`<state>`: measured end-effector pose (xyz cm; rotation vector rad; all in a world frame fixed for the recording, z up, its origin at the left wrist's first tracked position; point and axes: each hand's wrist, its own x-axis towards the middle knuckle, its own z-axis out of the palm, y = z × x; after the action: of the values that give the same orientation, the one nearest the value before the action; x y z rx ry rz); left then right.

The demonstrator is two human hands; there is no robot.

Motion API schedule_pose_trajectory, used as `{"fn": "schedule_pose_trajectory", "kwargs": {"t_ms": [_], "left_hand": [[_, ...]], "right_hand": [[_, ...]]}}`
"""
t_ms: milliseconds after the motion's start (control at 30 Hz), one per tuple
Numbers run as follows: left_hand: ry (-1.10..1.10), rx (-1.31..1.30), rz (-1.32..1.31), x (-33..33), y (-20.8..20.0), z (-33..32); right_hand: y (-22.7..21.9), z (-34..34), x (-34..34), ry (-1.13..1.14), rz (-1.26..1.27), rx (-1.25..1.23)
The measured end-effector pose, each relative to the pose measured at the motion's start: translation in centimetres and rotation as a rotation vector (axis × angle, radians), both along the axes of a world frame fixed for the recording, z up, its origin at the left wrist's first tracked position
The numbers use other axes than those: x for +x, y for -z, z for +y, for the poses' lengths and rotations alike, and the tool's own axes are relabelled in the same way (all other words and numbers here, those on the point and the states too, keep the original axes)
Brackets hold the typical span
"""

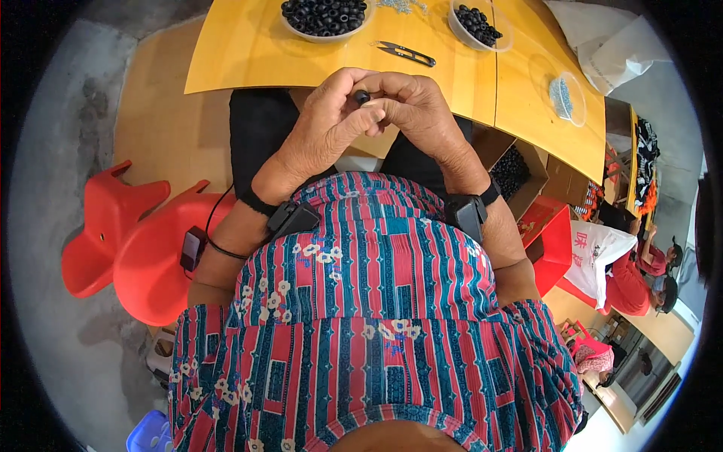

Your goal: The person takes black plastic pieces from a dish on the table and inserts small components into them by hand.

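Note:
Just in front of the yellow table's near edge, my left hand [329, 117] and my right hand [416, 108] meet with fingers closed. Between their thumbs and fingertips is a small black ring-shaped part [362, 97], with a dark hole facing up. My fingers cover most of it, so anything else in them is hidden. Beyond my hands, black-handled thread snips [407, 54] lie on the table. A clear bowl [329, 38] heaped with similar black parts stands at the far left, and a second bowl [461, 36] of black parts sits farther right.
Small silvery pieces [403, 6] lie at the table's [248, 53] far side. A clear tub [578, 113] with pale blue bits stands at right. Below the tabletop is a cardboard box [536, 175] of black parts. Red chairs [154, 260] stand left; several people [633, 286] sit at right.

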<state>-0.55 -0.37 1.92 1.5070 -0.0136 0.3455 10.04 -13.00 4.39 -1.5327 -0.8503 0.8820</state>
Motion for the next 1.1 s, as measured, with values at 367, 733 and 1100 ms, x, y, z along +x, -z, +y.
{"fn": "schedule_pose_trajectory", "kwargs": {"t_ms": [367, 733, 1100], "left_hand": [[-0.043, -0.041, 0.026, 0.0, -0.5, -0.1], [-0.004, -0.306, 0.058, 0.3, 1.2, -0.1], [-0.034, -0.454, 0.201, -0.1, 1.9, -0.4]], "right_hand": [[0.0, 0.7, -0.8, 0.104, 0.014, 0.056], [1.5, -1.0, 2.6, 0.074, 0.597, 0.294], [1.7, -1.3, 3.5, 0.333, 0.666, 0.366]]}}
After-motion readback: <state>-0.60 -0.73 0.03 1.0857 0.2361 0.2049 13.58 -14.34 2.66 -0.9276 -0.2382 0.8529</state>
